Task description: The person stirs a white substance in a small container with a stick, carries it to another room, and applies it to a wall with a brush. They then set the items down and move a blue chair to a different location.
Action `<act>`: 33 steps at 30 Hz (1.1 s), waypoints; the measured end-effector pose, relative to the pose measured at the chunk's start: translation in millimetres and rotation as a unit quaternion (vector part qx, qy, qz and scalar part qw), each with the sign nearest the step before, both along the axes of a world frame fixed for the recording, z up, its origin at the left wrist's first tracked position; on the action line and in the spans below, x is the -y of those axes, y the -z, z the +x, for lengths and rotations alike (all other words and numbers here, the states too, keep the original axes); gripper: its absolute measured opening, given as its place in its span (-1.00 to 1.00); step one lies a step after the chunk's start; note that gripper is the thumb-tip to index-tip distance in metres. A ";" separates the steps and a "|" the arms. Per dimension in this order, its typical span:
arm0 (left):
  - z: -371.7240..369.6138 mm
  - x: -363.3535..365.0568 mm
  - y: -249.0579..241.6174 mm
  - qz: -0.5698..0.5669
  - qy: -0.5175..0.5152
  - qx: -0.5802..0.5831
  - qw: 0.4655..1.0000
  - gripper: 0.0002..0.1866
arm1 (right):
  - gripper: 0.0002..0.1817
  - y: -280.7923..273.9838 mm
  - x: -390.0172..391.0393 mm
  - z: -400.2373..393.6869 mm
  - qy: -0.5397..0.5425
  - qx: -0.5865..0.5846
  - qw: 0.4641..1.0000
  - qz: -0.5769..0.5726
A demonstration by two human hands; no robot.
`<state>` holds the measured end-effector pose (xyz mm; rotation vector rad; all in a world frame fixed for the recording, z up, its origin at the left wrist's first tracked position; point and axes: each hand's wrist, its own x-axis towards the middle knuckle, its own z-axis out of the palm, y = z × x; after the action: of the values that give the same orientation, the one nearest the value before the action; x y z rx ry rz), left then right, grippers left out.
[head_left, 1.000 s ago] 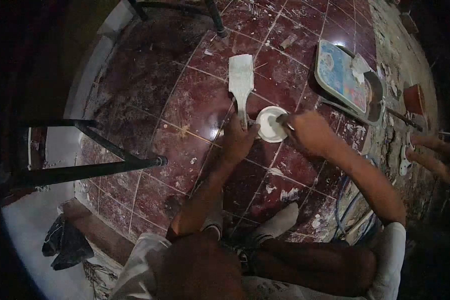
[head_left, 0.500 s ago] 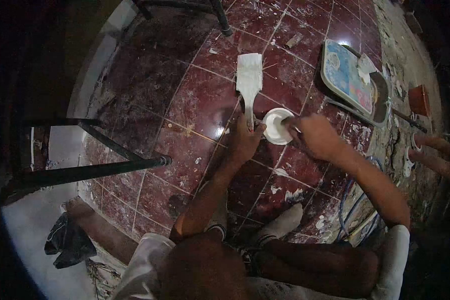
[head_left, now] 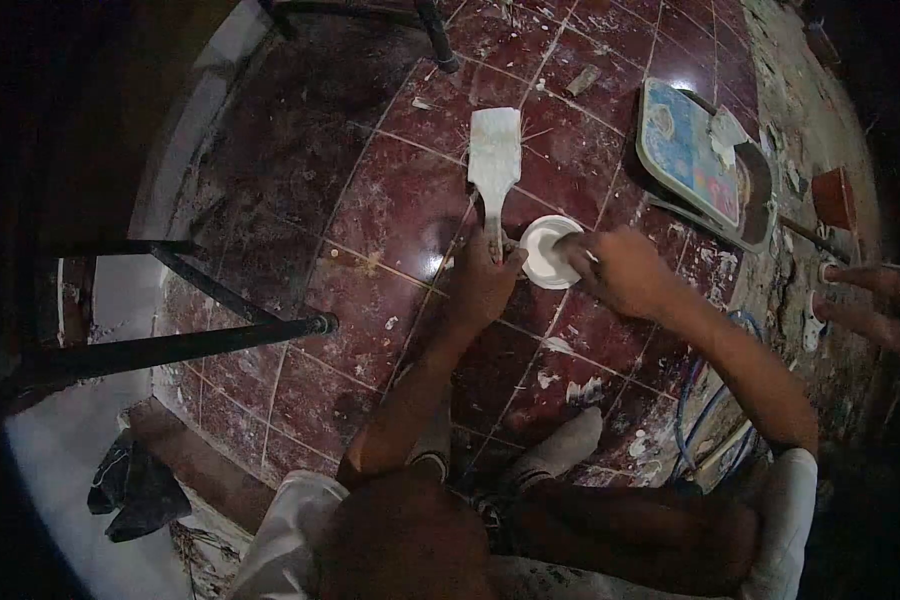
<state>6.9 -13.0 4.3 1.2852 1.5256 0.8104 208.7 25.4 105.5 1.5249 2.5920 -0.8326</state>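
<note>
My left hand (head_left: pixel 485 285) is closed round the handle of a wide paintbrush (head_left: pixel 495 150), whose head points away from me and is coated in white. Its fingertips reach the side of a small white cup (head_left: pixel 535 278) holding thick white paint (head_left: pixel 542 243). Whether they also grip the cup is hard to tell. My right hand (head_left: pixel 625 272) is closed at the cup's right rim. Something short and greyish runs from its fingers into the paint, but its kind does not show.
A tray with a blue printed lid (head_left: pixel 690 150) lies at the right, near a terracotta pot (head_left: pixel 832 198). Dark metal legs (head_left: pixel 230 335) stand at the left. Blue hoses (head_left: pixel 692 400) lie by my right arm. Another person's feet (head_left: pixel 855 300) show at the far right. White spatters mark the red tiles.
My right hand has shifted slightly at the cup, and the paint's surface looks different. My left hand keeps the paintbrush in nearly the same place.
</note>
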 end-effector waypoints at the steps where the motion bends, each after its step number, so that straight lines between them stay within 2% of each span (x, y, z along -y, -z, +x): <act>1: 0.6 0.7 -1.5 0.006 -0.008 -0.001 1.000 -0.59 | -0.75 -3.1 -1.9 -1.0 0.000 0.000 1.000 0.000; 3: 1.4 0.1 -2.8 0.016 -0.013 0.005 1.000 -0.59 | -0.74 -12.5 -6.5 -4.5 0.006 0.098 0.994 0.041; 4: 1.9 -0.3 -3.1 0.027 -0.018 0.011 0.999 -0.59 | -0.74 -3.2 -4.5 -1.5 0.007 0.098 0.994 0.041; 6: 2.1 -0.3 2.5 0.014 -0.017 -0.008 1.000 -0.57 | -0.73 15.1 0.0 -0.8 -0.034 -0.093 0.991 0.093; 7: 2.1 -0.2 5.2 0.001 -0.017 -0.026 1.000 -0.56 | -0.73 9.9 -0.4 -0.1 -0.034 -0.093 0.991 0.092; 9: 1.4 -0.6 7.2 -0.001 -0.015 -0.023 1.000 -0.54 | -0.72 -7.3 -2.2 -0.9 -0.052 0.127 0.989 0.059; 10: 1.0 -1.0 6.3 -0.003 -0.014 -0.019 1.000 -0.52 | -0.72 -7.2 -2.1 -2.2 -0.052 0.127 0.989 0.059; 13: -1.1 -2.4 -1.8 -0.008 0.005 0.029 1.000 -0.48 | -0.72 -3.2 -1.4 -1.5 0.001 0.064 0.997 0.044; 16: -3.1 -2.8 11.8 -0.050 0.020 0.039 0.998 -0.47 | -0.72 -5.6 -1.7 -1.5 -0.054 -0.005 0.997 0.053; 18: -0.8 -0.2 19.0 -0.018 0.008 0.042 0.999 -0.46 | -0.72 -21.1 -8.3 -7.7 -0.022 0.186 0.982 0.009; 19: 0.6 0.1 20.8 0.016 -0.002 0.045 0.999 -0.45 | -0.72 -13.6 -6.4 -5.1 -0.022 0.186 0.982 0.013; 20: 0.5 -2.3 21.3 0.025 -0.002 0.046 0.999 -0.45 | -0.71 0.7 -3.6 0.2 -0.011 0.063 0.998 0.009; 21: -0.2 -2.5 20.2 -0.026 0.003 0.037 0.999 -0.45 | -0.69 8.3 -1.3 4.4 -0.002 -0.060 0.998 0.006; 22: -0.7 -1.6 19.6 -0.077 0.009 0.028 0.997 -0.44 | -0.69 6.1 0.3 4.9 -0.003 -0.057 0.998 0.014; 24: -1.3 -2.4 27.7 -0.051 0.026 0.002 0.998 -0.44 | -0.69 -0.4 0.9 2.8 -0.006 -0.053 0.999 -0.006; 26: -2.1 -6.8 16.8 -0.018 0.041 -0.026 0.999 -0.44 | -0.68 1.8 -3.5 2.9 -0.033 -0.004 0.999 0.042; 28: -2.9 -8.9 -11.0 -0.050 0.047 0.039 0.997 -0.34 | -0.66 -1.2 -4.8 -0.2 -0.039 0.145 0.988 0.022; 29: -3.8 -7.1 -14.6 -0.056 0.043 0.001 0.997 -0.34 | -0.66 13.4 -8.0 6.8 -0.050 0.170 0.984 0.033; 30: -4.7 -6.1 -11.6 -0.045 0.041 0.001 0.998 -0.34 | -0.66 9.2 -7.2 6.0 -0.050 0.171 0.983 0.044; 32: -5.1 -5.7 17.5 -0.019 0.053 0.022 0.998 -0.35 | -0.68 2.8 -2.7 1.1 -0.033 0.082 0.995 0.053; 33: -5.0 -6.1 50.1 -0.045 0.051 0.087 0.994 -0.41 | -0.69 1.1 -1.3 -1.3 -0.040 0.011 0.998 0.044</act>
<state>1.9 -6.8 -45.9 1.1847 1.3314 0.7590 207.4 26.7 104.4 1.4296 2.6884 -0.6993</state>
